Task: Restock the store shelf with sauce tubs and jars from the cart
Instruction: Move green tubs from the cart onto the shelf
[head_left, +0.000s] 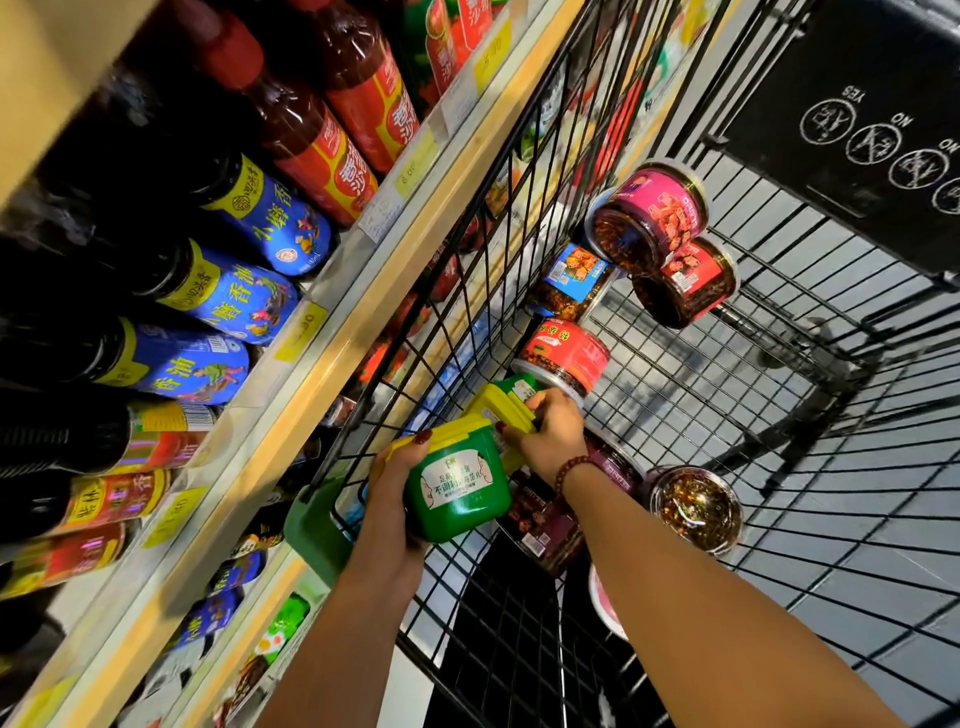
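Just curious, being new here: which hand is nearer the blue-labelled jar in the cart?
Right. The right hand is below the blue-labelled jar, holding a yellow-lidded tub; the left hand is farther down and left, holding the green tub.

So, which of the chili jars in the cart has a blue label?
The blue-labelled jar, against the wire side of the cart, between the pink-labelled jar and the red-labelled jar below it. No other jar's label is blue.

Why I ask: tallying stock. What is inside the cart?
Chili jars, a green tub in the left hand, a second tub in the right hand; arms partly cover more jars.
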